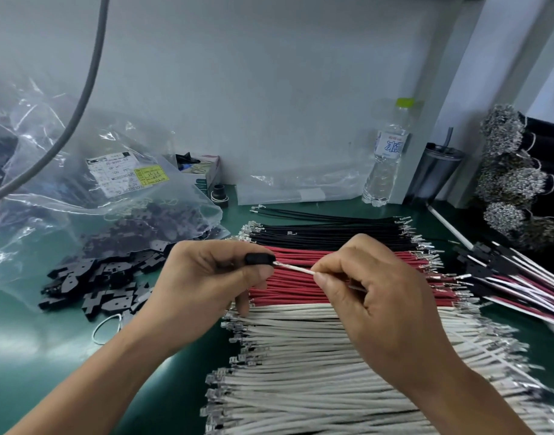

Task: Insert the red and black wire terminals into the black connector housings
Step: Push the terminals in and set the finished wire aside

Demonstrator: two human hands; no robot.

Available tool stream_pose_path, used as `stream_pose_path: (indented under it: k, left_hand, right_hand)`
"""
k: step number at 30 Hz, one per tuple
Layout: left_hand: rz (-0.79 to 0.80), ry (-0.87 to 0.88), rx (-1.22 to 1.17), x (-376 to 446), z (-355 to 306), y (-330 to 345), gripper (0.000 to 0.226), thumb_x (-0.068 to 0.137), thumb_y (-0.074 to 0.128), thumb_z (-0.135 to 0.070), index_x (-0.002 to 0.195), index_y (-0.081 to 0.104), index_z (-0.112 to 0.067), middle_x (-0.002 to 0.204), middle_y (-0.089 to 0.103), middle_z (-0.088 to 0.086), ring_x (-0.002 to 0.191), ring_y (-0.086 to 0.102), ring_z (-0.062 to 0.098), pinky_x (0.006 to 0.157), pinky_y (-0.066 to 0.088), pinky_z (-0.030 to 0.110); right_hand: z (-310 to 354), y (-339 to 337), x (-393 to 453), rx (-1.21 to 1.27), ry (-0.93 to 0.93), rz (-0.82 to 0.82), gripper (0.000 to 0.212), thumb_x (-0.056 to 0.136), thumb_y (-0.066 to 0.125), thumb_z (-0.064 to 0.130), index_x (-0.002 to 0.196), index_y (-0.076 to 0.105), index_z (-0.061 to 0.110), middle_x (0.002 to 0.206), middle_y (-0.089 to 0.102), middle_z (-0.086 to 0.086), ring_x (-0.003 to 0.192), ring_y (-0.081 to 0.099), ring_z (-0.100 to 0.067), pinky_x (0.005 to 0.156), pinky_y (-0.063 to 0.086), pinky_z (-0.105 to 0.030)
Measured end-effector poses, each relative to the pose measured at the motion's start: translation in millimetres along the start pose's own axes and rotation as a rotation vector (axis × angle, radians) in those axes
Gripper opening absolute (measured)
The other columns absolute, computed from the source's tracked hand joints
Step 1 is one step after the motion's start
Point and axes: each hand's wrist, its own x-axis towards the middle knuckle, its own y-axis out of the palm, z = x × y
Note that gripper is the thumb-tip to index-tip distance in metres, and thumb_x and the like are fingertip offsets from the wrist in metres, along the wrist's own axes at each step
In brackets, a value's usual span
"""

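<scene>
My left hand [206,277] pinches a small black connector housing [258,259] between thumb and forefinger, above the wire rows. My right hand [373,287] pinches a white wire [296,269] whose terminal end touches the housing's right face. Below the hands lie flat rows of wires: black wires [325,235] at the back, red wires [300,288] in the middle, white wires [300,356] nearest me, all with metal terminals at both ends. A heap of loose black housings [103,277] spills from a clear bag on the left.
A clear plastic bag [90,196] with a label sits at the left. Finished wire assemblies [514,277] pile up at the right, below bundles of terminals [508,171]. A water bottle [387,155], a dark tumbler [432,174] and a small box [203,171] stand by the back wall.
</scene>
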Motion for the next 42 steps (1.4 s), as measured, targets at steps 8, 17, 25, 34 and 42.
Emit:
stream_pose_path:
  k: [8, 17, 25, 34, 42]
  left_hand:
    - [0.049, -0.042, -0.03, 0, 3, -2, 0.02, 0.076, 0.084, -0.026, 0.095, 0.083, -0.024, 0.074, 0.077, 0.012, 0.048, 0.064, 0.023, 0.047, 0.05, 0.025]
    - [0.078, -0.069, -0.06, 0, 3, -3, 0.022, 0.075, 0.084, -0.026, 0.096, 0.083, -0.022, 0.074, 0.076, 0.012, 0.048, 0.064, 0.021, 0.047, 0.049, 0.024]
    - [0.123, -0.075, -0.033, -1, -5, -3, 0.022, 0.073, 0.083, -0.024, 0.094, 0.083, -0.017, 0.071, 0.074, 0.016, 0.047, 0.062, 0.022, 0.045, 0.046, 0.023]
    - [0.133, -0.066, 0.103, -4, -11, -3, 0.013, 0.073, 0.082, -0.026, 0.084, 0.083, -0.019, 0.066, 0.073, 0.013, 0.044, 0.058, 0.021, 0.046, 0.05, 0.026]
    - [0.186, -0.12, 0.082, -3, -16, -4, 0.019, 0.072, 0.082, -0.026, 0.086, 0.082, -0.013, 0.068, 0.075, 0.014, 0.044, 0.059, 0.02, 0.044, 0.043, 0.016]
  right_hand:
    - [-4, 2, -1, 0.047, -0.052, -0.079, 0.008, 0.092, 0.067, 0.027, 0.087, 0.073, 0.025, 0.082, 0.058, 0.014, 0.069, 0.059, -0.013, 0.054, 0.048, -0.036]
    - [-3, 3, -1, 0.034, -0.068, -0.1, 0.008, 0.09, 0.068, 0.028, 0.089, 0.075, 0.024, 0.084, 0.059, 0.015, 0.071, 0.06, -0.011, 0.056, 0.049, -0.034]
    - [-7, 9, -1, 0.289, 0.095, -0.035, 0.009, 0.086, 0.077, 0.018, 0.084, 0.076, 0.028, 0.083, 0.064, 0.012, 0.082, 0.063, -0.011, 0.065, 0.043, -0.011]
    - [-5, 11, 0, 0.107, -0.02, -0.006, 0.007, 0.092, 0.069, 0.024, 0.088, 0.075, 0.022, 0.085, 0.059, 0.015, 0.079, 0.061, -0.009, 0.065, 0.049, -0.023]
    - [-6, 7, 2, 0.082, -0.089, -0.055, 0.01, 0.092, 0.067, 0.024, 0.09, 0.074, 0.018, 0.086, 0.059, 0.012, 0.079, 0.061, -0.008, 0.065, 0.05, -0.025]
